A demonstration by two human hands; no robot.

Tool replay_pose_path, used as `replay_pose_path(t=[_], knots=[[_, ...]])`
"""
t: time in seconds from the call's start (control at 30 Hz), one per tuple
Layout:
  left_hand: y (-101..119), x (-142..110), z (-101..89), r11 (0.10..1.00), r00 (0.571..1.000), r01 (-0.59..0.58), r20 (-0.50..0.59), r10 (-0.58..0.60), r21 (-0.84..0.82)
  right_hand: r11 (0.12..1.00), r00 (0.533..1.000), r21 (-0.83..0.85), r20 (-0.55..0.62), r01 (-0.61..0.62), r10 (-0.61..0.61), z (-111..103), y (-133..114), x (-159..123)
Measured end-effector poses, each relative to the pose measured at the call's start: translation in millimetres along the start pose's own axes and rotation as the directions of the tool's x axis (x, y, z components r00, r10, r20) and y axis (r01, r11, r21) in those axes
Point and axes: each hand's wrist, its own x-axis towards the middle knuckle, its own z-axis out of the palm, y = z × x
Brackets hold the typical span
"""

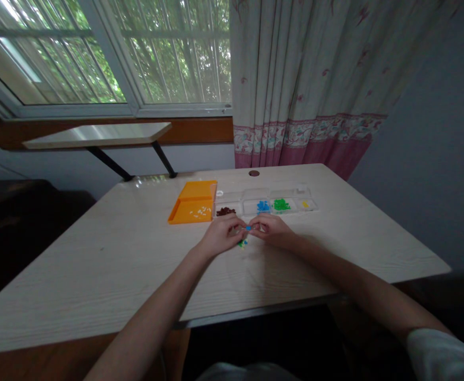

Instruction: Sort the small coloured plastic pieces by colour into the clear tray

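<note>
Both hands meet over the middle of the table, fingertips pinched close together. Between them is a small blue piece (248, 228), too small to tell its exact kind. My left hand (224, 233) is closed at its left side, and my right hand (272, 229) grips from the right. Just below the fingers lies a little cluster of green, blue and pale pieces (243, 244), partly covered by my left hand. Beyond the hands, clear plastic boxes hold brown pieces (226, 211), blue pieces (262, 206), green pieces (281, 204) and a few yellow pieces (305, 204).
An open orange case (194, 189) with scattered white pieces (200, 212) lies left of the clear boxes. A raised shelf (100, 135) on black legs stands at the table's (136, 254) back left. Behind are a window and a curtain (295, 79).
</note>
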Motion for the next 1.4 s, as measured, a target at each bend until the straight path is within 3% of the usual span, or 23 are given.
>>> replay_pose_path(t=[0.13, 0.23, 0.33, 0.43, 0.63, 0.8, 1.03, 1.17, 1.3, 1.4], knots=[[-1.8, 1.7, -5.1, 0.999, 0.999, 0.029, 0.045, -0.029, -0.016, 0.999, 0.999, -0.032, -0.026, 0.022, -0.022, -1.2, 0.4, -0.6], [-7.2, 2.6, -13.1, 0.996, 0.983, 0.080, 0.170, -0.073, -0.038, 0.997, 0.994, -0.071, -0.101, 0.044, -0.051, -6.2, 3.4, -0.3], [-15.4, 1.0, -19.0, 0.985, 0.933, 0.164, 0.333, -0.136, -0.057, 0.992, 0.974, -0.113, -0.213, 0.055, -0.079, -14.9, 6.5, 0.1], [-22.2, -1.7, -20.2, 0.967, 0.884, 0.242, 0.429, -0.186, -0.079, 0.989, 0.963, -0.144, -0.257, 0.040, -0.076, -23.1, 8.0, 0.2], [-23.1, -1.7, -18.6, 0.971, 0.872, 0.214, 0.469, -0.140, -0.108, 0.987, 0.965, -0.161, -0.259, 0.002, -0.044, -26.0, 9.8, 0.9], [-21.8, 0.3, -18.5, 0.973, 0.870, 0.188, 0.483, -0.101, -0.135, 0.974, 0.966, -0.183, -0.243, -0.131, 0.084, -26.6, 16.9, 2.4], [-21.5, 0.0, -18.2, 0.972, 0.874, 0.196, 0.473, -0.114, -0.129, 0.926, 0.929, -0.234, -0.298, -0.296, 0.221, -31.6, 38.5, 6.8], [-18.3, 0.5, -16.8, 0.972, 0.899, 0.198, 0.418, -0.129, -0.126, 0.911, 0.922, -0.264, -0.312, -0.318, 0.231, -36.1, 40.7, 6.6], [-10.4, 3.1, -14.6, 0.981, 0.962, 0.165, 0.235, -0.137, -0.105, 0.945, 0.942, -0.209, -0.278, -0.252, 0.190, -32.9, 29.7, 6.5], [-4.8, 4.9, -10.6, 0.989, 0.989, 0.131, 0.073, -0.127, -0.066, 0.982, 0.980, -0.076, -0.119, -0.171, 0.161, -20.9, 19.3, 6.4]])
